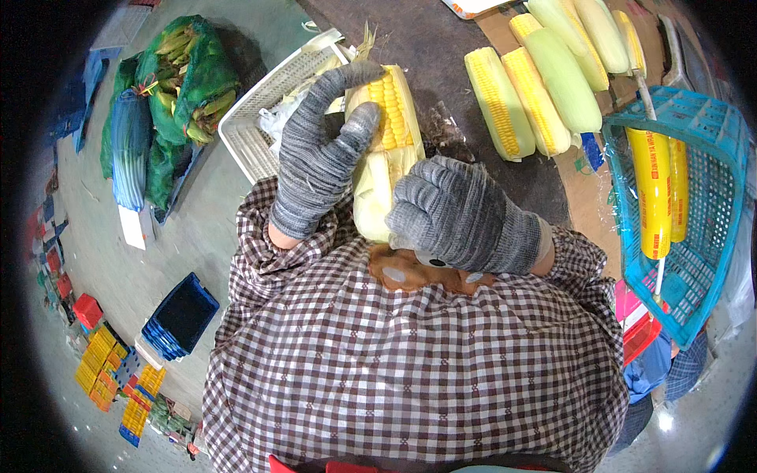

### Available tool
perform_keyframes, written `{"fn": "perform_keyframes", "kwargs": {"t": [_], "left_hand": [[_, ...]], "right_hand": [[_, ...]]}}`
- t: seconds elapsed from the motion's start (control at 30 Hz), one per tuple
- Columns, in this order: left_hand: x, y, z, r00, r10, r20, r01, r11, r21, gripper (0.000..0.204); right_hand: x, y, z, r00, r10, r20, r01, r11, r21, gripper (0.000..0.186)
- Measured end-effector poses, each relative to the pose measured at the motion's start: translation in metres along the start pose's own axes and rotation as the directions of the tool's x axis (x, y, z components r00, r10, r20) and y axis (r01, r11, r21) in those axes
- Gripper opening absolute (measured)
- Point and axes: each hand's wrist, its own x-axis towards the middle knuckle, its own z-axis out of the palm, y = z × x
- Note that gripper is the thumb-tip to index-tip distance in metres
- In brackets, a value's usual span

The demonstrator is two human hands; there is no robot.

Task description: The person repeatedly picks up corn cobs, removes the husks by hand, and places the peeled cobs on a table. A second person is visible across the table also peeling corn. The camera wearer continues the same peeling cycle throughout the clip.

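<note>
A dark, stained work surface (441,51) spreads beyond the fingertips, with brown cardboard (585,193) along its right part; to the left of the fingers, far below, lies a grey-green floor (95,209). On that floor are a green net bag (206,71) of husked ears and, nearer the body, stacked dark blue crates (181,315). The left gloved hand (319,154) curls thumb and forefinger around the upper part of an ear of corn (392,110), its yellow kernels bare there, pale husk below. The right gloved hand (469,213) is folded into a fist against that husk; what it grips inside cannot be told. Just behind the left fingers, partly covered by them, stands a white slatted basket (246,130). Beyond the right knuckles lie more ears (536,94), partly husked; farther right, a teal crate (690,303) and yellow film rolls (650,189) crowd that side.
</note>
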Motion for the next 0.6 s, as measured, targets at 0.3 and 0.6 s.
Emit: {"fn": "perform_keyframes", "kwargs": {"t": [0.3,0.6], "left_hand": [[0.000,-0.017,-0.003,0.995,0.086,0.057,-0.084,0.996,-0.038,0.033],[-0.006,-0.034,-0.003,0.999,0.033,-0.011,-0.033,0.999,-0.003,0.032]], "right_hand": [[-0.001,-0.002,0.000,0.974,0.053,0.220,-0.080,0.990,0.115,0.031],[-0.003,-0.001,0.005,0.994,0.081,0.071,-0.084,0.995,0.044,0.022]]}}
